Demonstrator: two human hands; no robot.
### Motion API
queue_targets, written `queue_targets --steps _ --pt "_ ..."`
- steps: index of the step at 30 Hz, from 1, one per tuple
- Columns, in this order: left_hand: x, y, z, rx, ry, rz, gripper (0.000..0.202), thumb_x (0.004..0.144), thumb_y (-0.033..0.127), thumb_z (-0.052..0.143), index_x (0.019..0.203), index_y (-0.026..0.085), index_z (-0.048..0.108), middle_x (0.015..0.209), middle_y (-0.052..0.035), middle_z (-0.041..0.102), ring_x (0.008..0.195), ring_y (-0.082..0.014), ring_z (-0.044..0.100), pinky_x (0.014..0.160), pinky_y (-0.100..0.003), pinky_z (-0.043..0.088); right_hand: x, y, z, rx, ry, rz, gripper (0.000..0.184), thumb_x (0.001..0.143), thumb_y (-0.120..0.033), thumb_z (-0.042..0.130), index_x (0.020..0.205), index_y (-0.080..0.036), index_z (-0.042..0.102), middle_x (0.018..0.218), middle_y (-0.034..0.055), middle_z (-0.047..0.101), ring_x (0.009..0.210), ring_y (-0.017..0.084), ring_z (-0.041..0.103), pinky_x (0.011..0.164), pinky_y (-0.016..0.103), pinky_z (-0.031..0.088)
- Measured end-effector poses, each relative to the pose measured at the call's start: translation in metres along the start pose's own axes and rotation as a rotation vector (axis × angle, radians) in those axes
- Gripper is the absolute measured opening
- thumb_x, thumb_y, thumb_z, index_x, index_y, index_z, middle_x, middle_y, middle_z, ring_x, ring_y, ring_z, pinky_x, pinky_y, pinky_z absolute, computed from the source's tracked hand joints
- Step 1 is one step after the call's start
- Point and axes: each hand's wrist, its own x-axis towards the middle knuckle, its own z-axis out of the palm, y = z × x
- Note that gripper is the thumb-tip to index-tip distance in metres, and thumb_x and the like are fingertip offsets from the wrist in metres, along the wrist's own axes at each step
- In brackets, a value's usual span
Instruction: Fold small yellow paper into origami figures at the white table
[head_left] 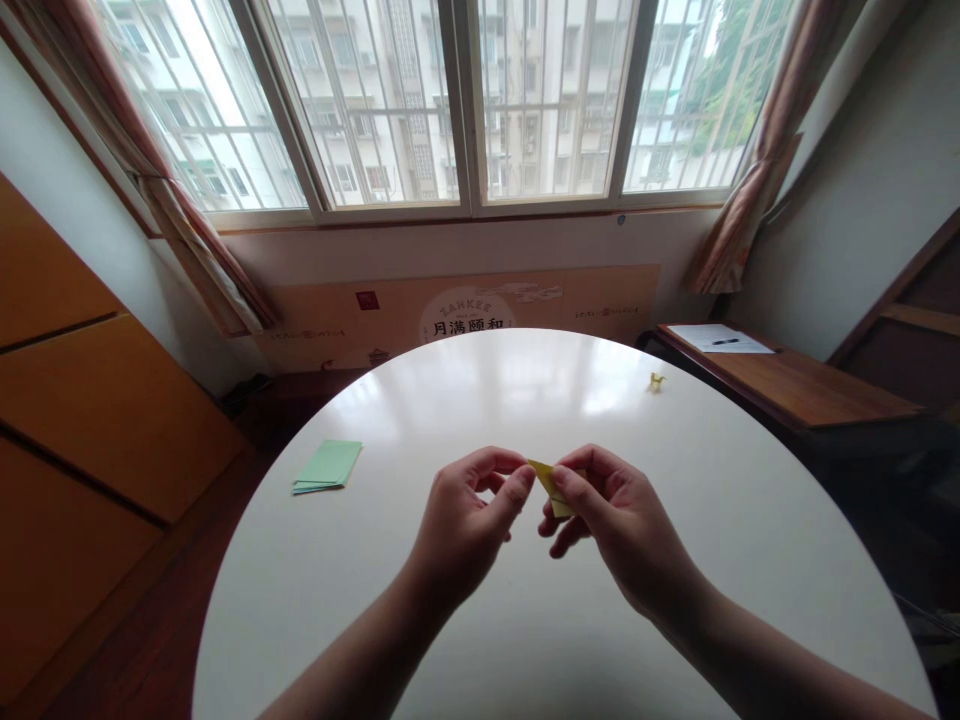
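Observation:
A small folded piece of yellow paper is held up above the white table between my two hands. My left hand pinches its upper left tip between thumb and forefinger. On the other side, my right hand grips the paper with the thumb on its face and fingers behind it. Part of the paper is hidden by my right thumb and fingers. A little yellow folded paper figure stands on the table at the far right. To the left lies a stack of green paper sheets.
The round white table fills the middle. Beyond its right edge stands a wooden desk with a white paper and a dark pen on it. A barred window with curtains is at the back, and a wooden cabinet at left.

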Motion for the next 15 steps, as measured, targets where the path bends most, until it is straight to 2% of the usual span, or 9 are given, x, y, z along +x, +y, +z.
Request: queue_targets --steps 4,11,15 --pt "0.0013 -0.0005 0.0022 -0.058 -0.023 -0.050 0.025 0.084 0.037 0.066 0.082 0.012 0.069 0.067 -0.0032 0.064 0.059 -0.0140 0.059 0.041 -0.018 0.048 -0.0013 0.0016 0.0016 -0.017 -0.035 0.003 0.028 0.087 -0.043 0.070 0.088 -0.016 0.062 0.072 0.0026 0.069 0.063 0.019 0.070 0.046 0.026 0.058" --pt "0.0042 0.0025 -0.0029 -0.089 0.095 -0.046 0.019 0.081 0.030 0.065 0.074 0.013 0.064 0.063 -0.0008 0.061 0.052 -0.0108 0.054 0.039 -0.018 0.046 0.0009 0.0036 0.0000 -0.057 -0.107 0.068 0.032 0.085 -0.041 0.072 0.104 -0.016 0.064 0.079 0.0056 0.071 0.070 0.020 0.071 0.049 0.026 0.058" --pt "0.0044 -0.0005 -0.0038 -0.091 0.115 -0.031 0.020 0.082 0.033 0.066 0.079 0.013 0.064 0.063 -0.0003 0.060 0.054 -0.0117 0.055 0.039 -0.018 0.047 0.0023 0.0022 -0.0001 -0.055 -0.105 0.113 0.026 0.086 -0.040 0.071 0.091 -0.014 0.066 0.078 0.0066 0.071 0.068 0.020 0.070 0.049 0.025 0.057"
